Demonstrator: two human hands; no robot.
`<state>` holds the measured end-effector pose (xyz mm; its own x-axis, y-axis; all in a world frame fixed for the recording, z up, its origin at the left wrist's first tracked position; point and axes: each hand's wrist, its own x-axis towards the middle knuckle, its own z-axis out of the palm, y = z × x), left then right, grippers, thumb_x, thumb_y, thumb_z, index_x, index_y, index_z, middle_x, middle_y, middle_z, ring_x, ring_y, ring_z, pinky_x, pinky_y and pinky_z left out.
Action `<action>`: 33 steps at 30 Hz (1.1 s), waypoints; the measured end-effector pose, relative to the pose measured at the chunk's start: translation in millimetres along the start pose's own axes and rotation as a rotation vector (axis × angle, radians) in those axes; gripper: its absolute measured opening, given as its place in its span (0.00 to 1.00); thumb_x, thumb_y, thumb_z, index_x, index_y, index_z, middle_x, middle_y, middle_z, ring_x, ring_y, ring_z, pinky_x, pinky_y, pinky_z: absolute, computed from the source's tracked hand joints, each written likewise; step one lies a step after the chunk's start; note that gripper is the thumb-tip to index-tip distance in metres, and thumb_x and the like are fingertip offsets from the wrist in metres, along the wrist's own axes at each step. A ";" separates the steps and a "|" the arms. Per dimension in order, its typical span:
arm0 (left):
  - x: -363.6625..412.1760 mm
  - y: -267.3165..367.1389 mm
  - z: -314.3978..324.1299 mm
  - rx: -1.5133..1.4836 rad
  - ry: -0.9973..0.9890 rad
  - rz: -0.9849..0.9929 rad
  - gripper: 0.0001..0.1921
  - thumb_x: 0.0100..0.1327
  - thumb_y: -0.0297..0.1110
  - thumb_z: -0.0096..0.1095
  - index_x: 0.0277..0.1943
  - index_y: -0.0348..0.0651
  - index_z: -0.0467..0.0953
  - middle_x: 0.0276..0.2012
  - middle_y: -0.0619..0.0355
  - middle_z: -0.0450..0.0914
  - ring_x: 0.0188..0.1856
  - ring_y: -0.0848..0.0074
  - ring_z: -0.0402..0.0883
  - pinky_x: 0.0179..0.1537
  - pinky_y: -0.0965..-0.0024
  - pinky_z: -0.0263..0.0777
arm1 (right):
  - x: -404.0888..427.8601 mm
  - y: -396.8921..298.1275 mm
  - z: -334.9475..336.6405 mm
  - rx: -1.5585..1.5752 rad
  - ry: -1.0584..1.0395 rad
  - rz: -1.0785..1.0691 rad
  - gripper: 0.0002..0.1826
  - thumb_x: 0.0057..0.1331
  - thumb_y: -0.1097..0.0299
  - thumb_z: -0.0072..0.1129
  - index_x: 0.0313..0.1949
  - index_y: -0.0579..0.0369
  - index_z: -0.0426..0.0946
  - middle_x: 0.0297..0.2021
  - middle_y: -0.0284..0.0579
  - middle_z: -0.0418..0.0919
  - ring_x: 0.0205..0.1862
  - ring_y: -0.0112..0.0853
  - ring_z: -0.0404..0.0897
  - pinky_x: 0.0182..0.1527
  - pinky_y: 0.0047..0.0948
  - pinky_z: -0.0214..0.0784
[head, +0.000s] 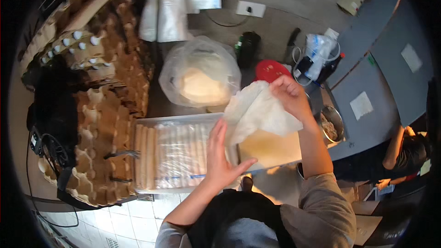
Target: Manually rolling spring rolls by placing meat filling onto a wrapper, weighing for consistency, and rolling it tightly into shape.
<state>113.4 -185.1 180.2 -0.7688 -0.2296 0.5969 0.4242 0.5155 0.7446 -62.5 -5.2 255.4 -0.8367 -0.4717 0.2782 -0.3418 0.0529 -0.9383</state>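
Note:
My right hand [289, 94] pinches the upper edge of a thin, limp white sheet [263, 112], which looks like a spring-roll wrapper. The sheet hangs in folds above a pale yellow board [268, 148]. My left hand [222, 162] has its thumb spread from the fingers and holds nothing; its fingertips are near the sheet's left edge, and I cannot tell if they touch. Under that hand is a plastic tray [182, 119] with long pale rolls [144, 155] in a row, partly covered by clear plastic film [181, 158].
Behind the tray, an open clear plastic bag [203, 82] holds a pale stack. A red plate [270, 70] and dark bottle [249, 48] stand farther back. At right is a metal pot [330, 124] of minced filling. Egg cartons [100, 144] pile up left. Another person [406, 155] is at far right.

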 end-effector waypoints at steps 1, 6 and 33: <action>-2.0 0.7 25.0 -0.007 -0.014 -0.005 0.42 0.55 0.37 0.77 0.69 0.34 0.60 0.65 0.38 0.66 0.66 0.61 0.68 0.66 0.60 0.61 | -15.0 -2.9 -6.2 0.111 -0.039 0.094 0.02 0.71 0.73 0.58 0.37 0.53 0.75 0.32 0.28 0.79 0.32 0.13 0.73 0.35 0.14 0.63; -29.7 -15.5 144.1 -0.850 -0.294 -0.775 0.22 0.61 0.30 0.72 0.56 0.35 0.75 0.50 0.55 0.82 0.52 0.77 0.78 0.55 0.71 0.70 | -65.6 35.6 -88.4 0.257 -0.072 0.294 0.07 0.71 0.65 0.61 0.35 0.51 0.75 0.27 0.26 0.75 0.26 0.12 0.69 0.28 0.16 0.60; -81.7 -93.0 204.5 0.185 0.026 -0.547 0.17 0.51 0.12 0.62 0.43 0.39 0.82 0.45 0.49 0.80 0.43 0.63 0.83 0.43 0.70 0.76 | -194.0 249.9 -171.6 -0.589 0.168 0.192 0.17 0.58 0.81 0.60 0.48 0.57 0.77 0.35 0.49 0.75 0.36 0.46 0.78 0.40 0.37 0.73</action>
<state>38.9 -45.4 1.0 -0.8396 -0.5223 0.1492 -0.1239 0.4515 0.8836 -59.1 250.6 2.3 -0.9456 -0.2639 0.1902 -0.3173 0.6199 -0.7176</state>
